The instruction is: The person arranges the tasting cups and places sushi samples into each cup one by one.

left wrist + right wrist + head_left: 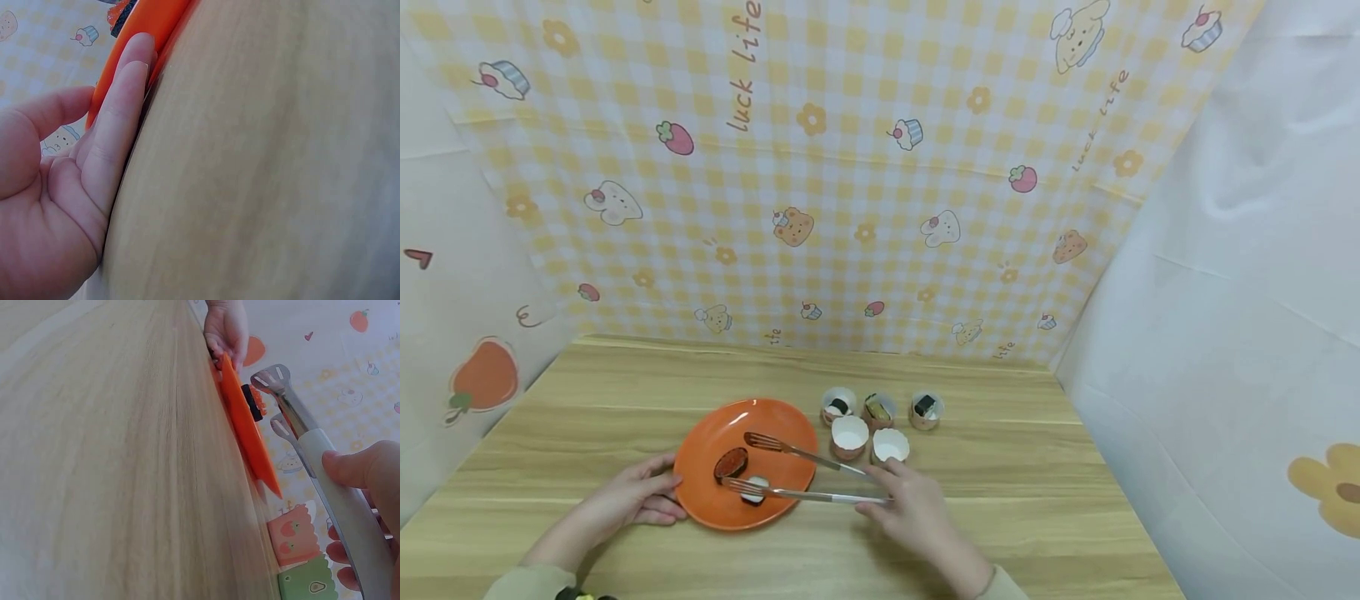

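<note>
An orange oval plate (786, 414) lies on the table, its left rim pinched by my left hand (643, 493), thumb above and fingers beneath. On it sit a sushi piece with orange-red topping (731, 463) and a white piece with a dark edge (754, 492). My right hand (913, 508) grips metal tongs (300, 415) by their pale handles. The tongs stand spread over the plate; one slotted tip overlaps the white piece in the head view, the other is farther back. Whether that tip touches the piece, I cannot tell.
Right of the plate, several paper cups stand grouped. Three hold food: a left back cup (829, 398), a middle one (891, 410) and a right one (927, 423). Two front cups, pink (294, 534) and green (308, 579), show white insides. A checked cloth (850, 167) hangs behind.
</note>
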`<state>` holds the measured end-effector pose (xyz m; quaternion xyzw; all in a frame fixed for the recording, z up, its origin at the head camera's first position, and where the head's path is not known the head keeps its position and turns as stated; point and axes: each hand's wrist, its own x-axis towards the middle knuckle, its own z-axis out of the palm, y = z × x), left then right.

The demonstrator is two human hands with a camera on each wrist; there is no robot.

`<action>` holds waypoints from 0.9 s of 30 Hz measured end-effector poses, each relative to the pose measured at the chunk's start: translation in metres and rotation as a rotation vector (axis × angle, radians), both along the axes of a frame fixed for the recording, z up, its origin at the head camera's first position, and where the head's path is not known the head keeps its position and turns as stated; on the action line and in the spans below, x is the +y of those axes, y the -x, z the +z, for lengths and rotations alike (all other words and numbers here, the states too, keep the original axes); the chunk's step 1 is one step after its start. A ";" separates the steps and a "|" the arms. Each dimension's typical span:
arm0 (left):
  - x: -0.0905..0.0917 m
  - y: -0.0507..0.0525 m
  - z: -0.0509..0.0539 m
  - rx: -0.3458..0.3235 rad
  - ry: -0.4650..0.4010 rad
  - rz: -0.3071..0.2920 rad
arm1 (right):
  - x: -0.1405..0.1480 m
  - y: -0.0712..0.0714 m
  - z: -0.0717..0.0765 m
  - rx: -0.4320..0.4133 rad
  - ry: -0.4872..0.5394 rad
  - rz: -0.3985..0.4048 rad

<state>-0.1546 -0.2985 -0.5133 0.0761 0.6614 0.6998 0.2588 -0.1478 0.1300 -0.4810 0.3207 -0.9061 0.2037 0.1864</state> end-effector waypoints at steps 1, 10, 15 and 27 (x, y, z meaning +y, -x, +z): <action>0.000 0.000 0.000 0.001 -0.001 0.000 | -0.001 0.000 -0.001 -0.003 0.001 0.000; 0.000 0.000 0.002 0.001 -0.003 -0.008 | -0.007 0.002 -0.006 -0.003 -0.016 -0.009; 0.000 0.000 0.002 0.003 -0.001 -0.011 | -0.010 0.001 -0.008 0.010 -0.018 -0.011; 0.000 0.000 0.000 0.010 -0.001 -0.006 | -0.015 0.002 -0.014 -0.023 -0.003 -0.020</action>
